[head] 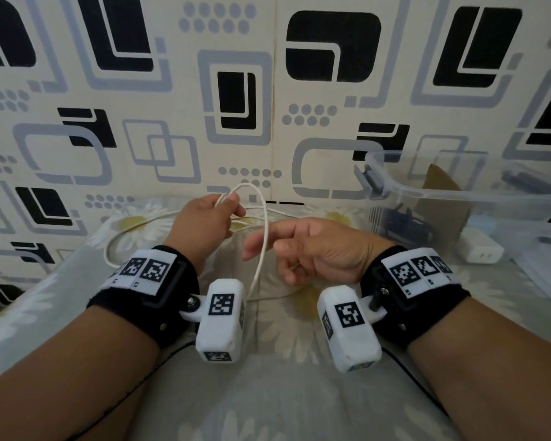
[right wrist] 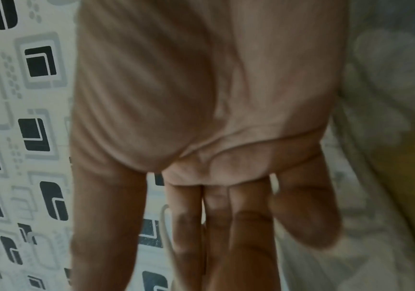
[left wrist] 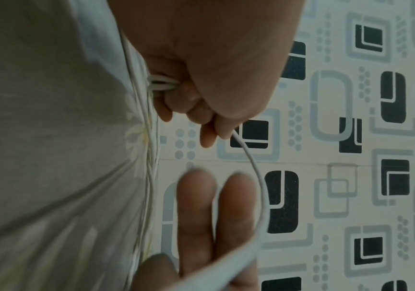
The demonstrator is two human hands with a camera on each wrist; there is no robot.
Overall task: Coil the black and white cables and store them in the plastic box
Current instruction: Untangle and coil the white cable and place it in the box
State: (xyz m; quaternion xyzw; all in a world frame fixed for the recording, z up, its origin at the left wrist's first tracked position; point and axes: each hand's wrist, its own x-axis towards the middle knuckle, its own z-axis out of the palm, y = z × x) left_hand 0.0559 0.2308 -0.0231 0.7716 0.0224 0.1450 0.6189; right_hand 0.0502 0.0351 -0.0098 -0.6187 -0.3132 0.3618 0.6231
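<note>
The right wrist view is blurred, and the plastic box (head: 404,189) is cut off at the frame's right edge, its dark contents indistinct. The left hand (head: 204,224) pinches gathered loops of the white cable (head: 263,237) in curled fingers. The right hand (head: 309,246), fingers extended and relaxed, sits beside a loop descending from that grip; contact cannot be told.

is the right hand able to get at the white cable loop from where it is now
Probably yes: the right hand is open, fingers reaching toward the white cable hanging from the left hand, with nothing between them.
</note>
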